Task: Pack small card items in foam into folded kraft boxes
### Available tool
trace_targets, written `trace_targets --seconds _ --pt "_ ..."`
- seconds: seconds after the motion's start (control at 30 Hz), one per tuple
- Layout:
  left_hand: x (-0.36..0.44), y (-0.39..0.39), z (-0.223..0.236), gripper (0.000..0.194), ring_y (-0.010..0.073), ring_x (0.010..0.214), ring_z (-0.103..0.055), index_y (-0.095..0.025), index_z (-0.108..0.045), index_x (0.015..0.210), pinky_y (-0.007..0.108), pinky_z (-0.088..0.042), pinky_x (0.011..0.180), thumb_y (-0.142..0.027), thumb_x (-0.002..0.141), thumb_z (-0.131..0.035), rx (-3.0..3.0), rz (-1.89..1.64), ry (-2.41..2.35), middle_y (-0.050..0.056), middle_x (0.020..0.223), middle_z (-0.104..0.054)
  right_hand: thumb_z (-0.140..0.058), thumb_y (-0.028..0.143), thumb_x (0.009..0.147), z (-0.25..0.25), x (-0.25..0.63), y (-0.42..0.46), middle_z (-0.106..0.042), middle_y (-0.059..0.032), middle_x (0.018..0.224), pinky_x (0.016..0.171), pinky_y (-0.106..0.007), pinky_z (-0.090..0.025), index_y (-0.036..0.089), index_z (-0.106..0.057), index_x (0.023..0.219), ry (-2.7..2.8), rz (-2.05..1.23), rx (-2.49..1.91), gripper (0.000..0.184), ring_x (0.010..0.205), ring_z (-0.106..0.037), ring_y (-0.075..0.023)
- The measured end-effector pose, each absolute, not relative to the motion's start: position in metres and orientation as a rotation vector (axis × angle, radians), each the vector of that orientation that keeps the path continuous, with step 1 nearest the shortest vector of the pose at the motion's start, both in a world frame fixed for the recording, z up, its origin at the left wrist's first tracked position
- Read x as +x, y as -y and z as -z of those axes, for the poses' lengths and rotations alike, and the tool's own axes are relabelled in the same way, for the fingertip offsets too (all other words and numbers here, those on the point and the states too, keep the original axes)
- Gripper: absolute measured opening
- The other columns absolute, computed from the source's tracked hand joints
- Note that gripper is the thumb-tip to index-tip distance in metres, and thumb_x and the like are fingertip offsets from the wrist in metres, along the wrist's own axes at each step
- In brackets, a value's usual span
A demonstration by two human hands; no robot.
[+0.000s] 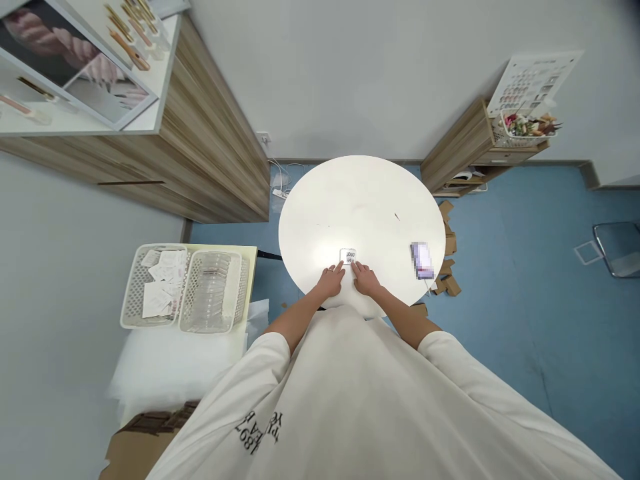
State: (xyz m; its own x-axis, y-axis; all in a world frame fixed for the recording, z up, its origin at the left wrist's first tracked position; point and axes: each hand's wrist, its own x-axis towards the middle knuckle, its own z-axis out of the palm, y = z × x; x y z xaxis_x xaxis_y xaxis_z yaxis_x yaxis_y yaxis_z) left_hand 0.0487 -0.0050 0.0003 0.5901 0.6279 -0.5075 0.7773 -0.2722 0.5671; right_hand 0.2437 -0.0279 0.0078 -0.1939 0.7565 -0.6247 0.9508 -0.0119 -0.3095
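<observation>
On the round white table (360, 193) lies a small, whitish, squarish flat piece (344, 253) with dark markings on its face; its exact kind is too small to make out. My left hand (331, 281) rests at its lower left corner, fingers apart and the index fingertip touching or almost touching the edge. At the lower right corner, my right hand (366, 279) mirrors it, with its index finger stretched forward. Neither hand appears to grasp the piece. Both palms face down, close to the tabletop.
A phone-like purple device (423, 260) with a cable lies on the table's right side, and a tiny dark thing (397, 216) farther back. White baskets (187, 287) stand at left. Cardboard pieces (450, 283) lie on the floor at right. Wooden cabinets (215, 133) flank the table.
</observation>
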Motion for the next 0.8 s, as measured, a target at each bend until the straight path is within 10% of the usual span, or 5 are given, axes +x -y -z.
trace_targets --seconds 0.8 --pt "-0.073 -0.009 0.004 0.076 0.0433 0.155 -0.014 -0.026 -0.039 0.153 0.054 -0.031 0.117 -0.018 0.081 -0.063 1.902 0.115 -1.190 0.007 0.172 0.003 -0.056 0.024 0.090 -0.012 0.130 -0.024 -0.016 -0.0120 0.170 0.117 -0.043 -0.032 0.021 -0.005 0.166 -1.991 1.174 1.674 0.091 0.154 -0.021 -0.0294"
